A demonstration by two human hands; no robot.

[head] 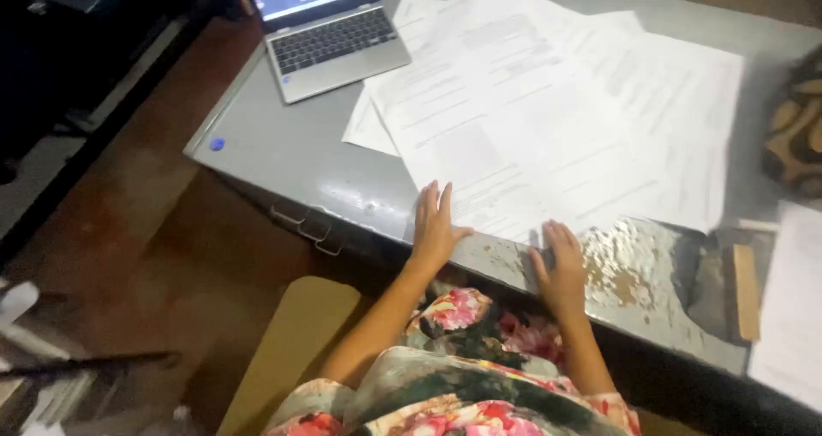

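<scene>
The only container-like thing before me is the grey metal desk itself, with its drawers shut under the near edge; two metal drawer pulls show there, and what lies inside I cannot tell. On the desk top a loose spread of white printed sheets overlaps across the middle, reaching almost to the near edge; an open silver laptop sits at the far left corner, its screen lit, just beside the papers; a small blue dot sticker marks the left corner of the top. Near the right edge the paint is flaked and worn in a pale patch; beyond it lies a wooden block, another white sheet at the far right, and a dark patterned thing half cut off, which I cannot make out. Below, a tan seat stands on the reddish floor, and my flowered clothing fills the bottom. My left hand lies flat, fingers spread wide, palm on the desk edge and fingertips on the nearest sheet; it holds nothing. My right hand rests palm down at the desk edge just beside the papers' lower corner, fingers loosely together, gripping nothing; both forearms reach up from my lap, well apart.
</scene>
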